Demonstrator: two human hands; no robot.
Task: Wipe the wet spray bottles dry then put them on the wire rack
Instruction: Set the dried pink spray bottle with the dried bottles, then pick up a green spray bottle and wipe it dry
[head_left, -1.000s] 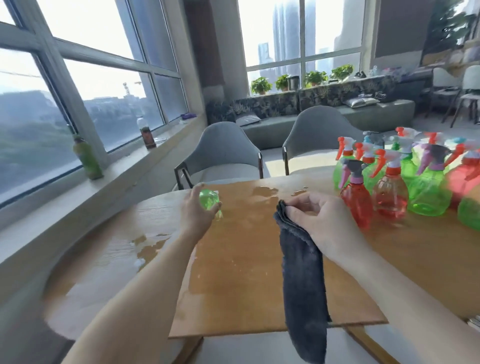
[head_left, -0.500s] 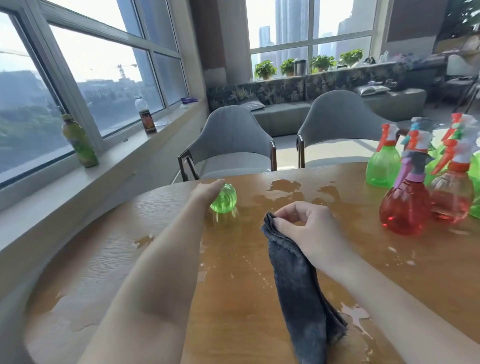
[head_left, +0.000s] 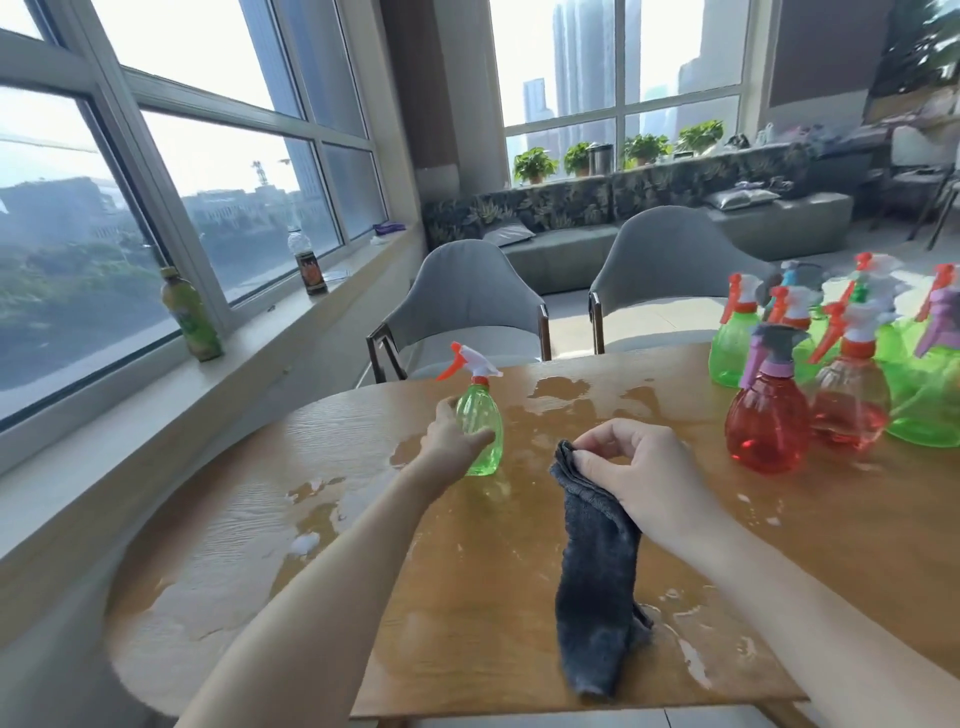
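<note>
A small green spray bottle (head_left: 480, 426) with a white head and orange trigger stands upright on the wet wooden table (head_left: 467, 597). My left hand (head_left: 451, 436) is wrapped around its left side. My right hand (head_left: 631, 475) pinches the top of a dark grey cloth (head_left: 597, 587) that hangs down and touches the table. Several more red and green spray bottles (head_left: 769, 410) stand clustered at the table's right. No wire rack is in view.
Puddles of water (head_left: 322, 499) lie across the table. Two grey chairs (head_left: 467, 312) stand at the far side. A green drink bottle (head_left: 191, 314) and a dark bottle (head_left: 307, 262) stand on the windowsill at left.
The green bottle, earlier lying on its side under my left hand, now stands upright in its grip. The view has tilted up. My right hand still holds the cloth.
</note>
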